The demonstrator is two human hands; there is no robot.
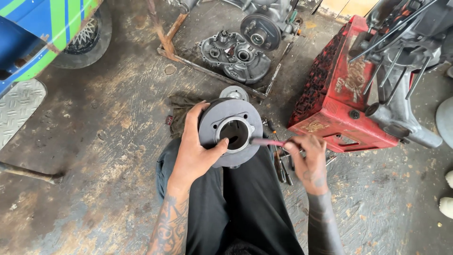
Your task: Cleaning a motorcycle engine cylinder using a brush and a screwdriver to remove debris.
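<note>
Left hand (pixel 196 153) is clamped on the cylinder (pixel 230 132): fingers over its left rim, thumb hooked into the edge of the bore (pixel 234 134). I read the cylinder as sitting over the lap, bore mouth facing up at the camera, so its axis points roughly at me.

Right hand (pixel 306 160) is pinched shut on a thin reddish tool (pixel 265 141), maybe a file or a sanding strip, can't tell which. The tool lies nearly level, long axis left-right, tip just right of the bore and reaching the sleeve rim. So the bore sits directly left of the right-hand grip, in line with the tool. The left hand is the nearer one, already on the part; the right hand is apart from it, linked only through the tool.

Around the cylinder: rag (pixel 178 113) just left, small disc (pixel 234 92) just beyond, engine case (pixel 236 55) further beyond in a rusty frame, red crate (pixel 330 94) to the right, loose tools (pixel 281 163) on the floor just right.
</note>
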